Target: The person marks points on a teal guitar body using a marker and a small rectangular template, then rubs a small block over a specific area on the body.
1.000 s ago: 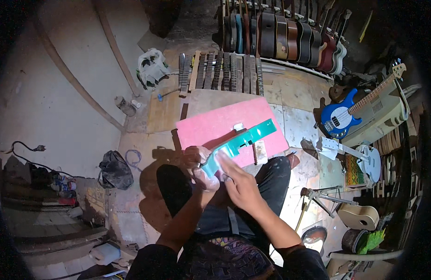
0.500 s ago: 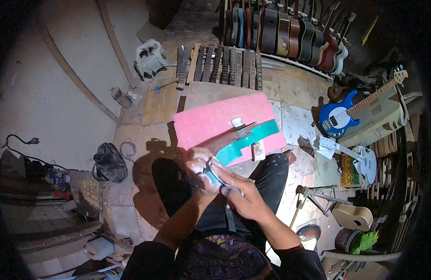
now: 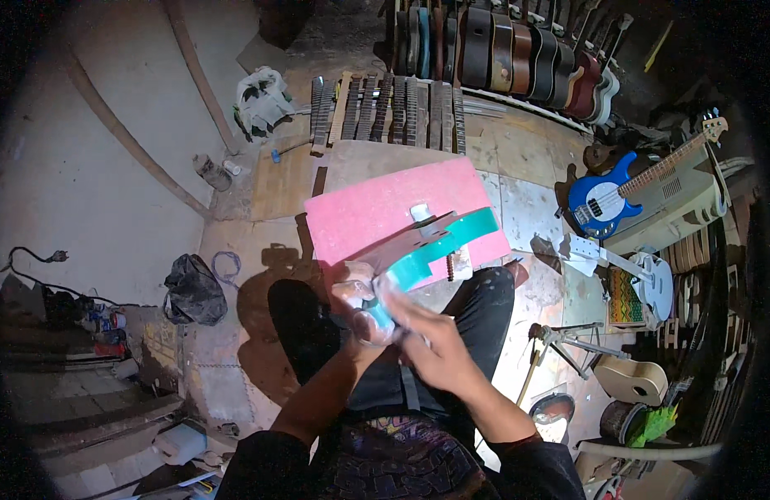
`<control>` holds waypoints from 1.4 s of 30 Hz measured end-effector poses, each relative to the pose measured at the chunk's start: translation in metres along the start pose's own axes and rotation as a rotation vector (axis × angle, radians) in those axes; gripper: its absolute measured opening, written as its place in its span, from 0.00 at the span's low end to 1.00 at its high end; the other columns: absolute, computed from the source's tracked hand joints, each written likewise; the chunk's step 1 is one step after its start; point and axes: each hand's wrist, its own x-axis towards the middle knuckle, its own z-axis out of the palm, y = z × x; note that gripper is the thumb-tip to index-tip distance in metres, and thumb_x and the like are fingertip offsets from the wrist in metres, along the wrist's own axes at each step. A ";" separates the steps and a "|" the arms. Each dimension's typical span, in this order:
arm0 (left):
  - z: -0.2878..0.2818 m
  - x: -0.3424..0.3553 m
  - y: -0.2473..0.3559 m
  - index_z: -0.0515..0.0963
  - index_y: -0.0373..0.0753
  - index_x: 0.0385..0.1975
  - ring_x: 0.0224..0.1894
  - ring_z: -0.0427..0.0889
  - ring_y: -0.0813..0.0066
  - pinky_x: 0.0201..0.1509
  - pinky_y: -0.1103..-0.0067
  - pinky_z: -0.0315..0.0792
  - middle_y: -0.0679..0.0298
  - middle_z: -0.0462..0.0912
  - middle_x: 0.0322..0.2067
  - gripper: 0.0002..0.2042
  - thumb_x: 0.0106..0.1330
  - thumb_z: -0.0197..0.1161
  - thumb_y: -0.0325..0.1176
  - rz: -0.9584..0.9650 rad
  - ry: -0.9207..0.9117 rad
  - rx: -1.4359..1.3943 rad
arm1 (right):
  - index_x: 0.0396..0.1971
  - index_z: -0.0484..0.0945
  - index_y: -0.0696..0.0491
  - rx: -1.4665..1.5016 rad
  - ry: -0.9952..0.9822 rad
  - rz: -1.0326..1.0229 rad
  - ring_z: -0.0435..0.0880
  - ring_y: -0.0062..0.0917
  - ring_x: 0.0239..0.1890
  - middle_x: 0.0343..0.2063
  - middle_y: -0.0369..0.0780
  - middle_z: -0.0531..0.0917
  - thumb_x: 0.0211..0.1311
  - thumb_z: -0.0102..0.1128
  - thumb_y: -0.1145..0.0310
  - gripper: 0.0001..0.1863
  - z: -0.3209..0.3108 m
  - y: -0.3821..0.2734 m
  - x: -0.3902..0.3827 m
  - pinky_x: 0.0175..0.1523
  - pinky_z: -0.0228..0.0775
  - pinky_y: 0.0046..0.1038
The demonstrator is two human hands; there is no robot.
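Note:
A teal guitar body (image 3: pixel 472 231), tilted on its edge, slants from my hands toward the far right over a pink board (image 3: pixel 351 215). My left hand (image 3: pixel 356 307), dusted white, is closed round its near end. Against the teal edge beside it lies my right hand (image 3: pixel 435 337), its fingers bent and smeared by motion. A thin greyish sheet showed under this hand a moment ago; now I cannot make out what it holds. A small white block (image 3: pixel 421 212) sits on the board behind the body. Between the body and my right knee is a whitish piece with a dark ridged edge (image 3: pixel 460 265).
Beyond the board lie several guitar necks (image 3: pixel 399 108), with a row of guitars (image 3: pixel 518 54) behind. To the right are a blue bass (image 3: pixel 603 200), a pale blue guitar (image 3: pixel 653 287) and a metal stand (image 3: pixel 564 342). A black plastic bag (image 3: pixel 195 287) rests at the left.
My right hand has shifted slightly along the teal edge and is now blurred. My left hand keeps its grip on the guitar body. The whole view has moved a little.

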 end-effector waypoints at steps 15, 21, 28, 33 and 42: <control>-0.003 0.033 0.030 0.71 0.35 0.36 0.38 0.74 0.59 0.41 0.64 0.71 0.53 0.73 0.36 0.11 0.65 0.62 0.37 -0.074 -0.060 0.314 | 0.68 0.70 0.53 -0.202 0.126 0.190 0.72 0.47 0.68 0.69 0.52 0.70 0.56 0.48 0.83 0.35 -0.006 0.011 0.020 0.69 0.68 0.39; 0.002 0.070 0.030 0.76 0.34 0.40 0.39 0.79 0.65 0.45 0.70 0.71 0.54 0.81 0.37 0.09 0.72 0.59 0.35 -0.045 -0.051 0.206 | 0.70 0.68 0.50 -0.231 0.140 0.084 0.76 0.50 0.62 0.68 0.51 0.70 0.57 0.50 0.83 0.36 0.003 0.018 0.015 0.64 0.73 0.43; -0.001 0.073 0.027 0.76 0.33 0.48 0.42 0.80 0.65 0.53 0.69 0.74 0.59 0.81 0.40 0.12 0.71 0.59 0.33 -0.043 -0.101 0.177 | 0.69 0.69 0.51 -0.218 0.119 0.168 0.78 0.49 0.59 0.68 0.49 0.70 0.59 0.50 0.80 0.34 -0.002 0.005 0.021 0.60 0.77 0.43; -0.005 0.076 0.025 0.76 0.30 0.51 0.45 0.80 0.66 0.53 0.73 0.75 0.56 0.80 0.45 0.16 0.70 0.61 0.34 0.027 -0.199 0.177 | 0.69 0.69 0.55 -0.167 0.153 0.206 0.69 0.49 0.69 0.68 0.55 0.69 0.57 0.47 0.84 0.35 -0.008 0.012 0.047 0.72 0.64 0.39; 0.002 0.078 0.021 0.73 0.33 0.36 0.34 0.76 0.61 0.41 0.69 0.72 0.53 0.76 0.34 0.09 0.63 0.62 0.31 0.068 -0.146 0.176 | 0.69 0.69 0.55 -0.128 0.167 0.224 0.69 0.49 0.70 0.68 0.56 0.70 0.59 0.46 0.84 0.33 -0.002 0.010 0.041 0.72 0.64 0.37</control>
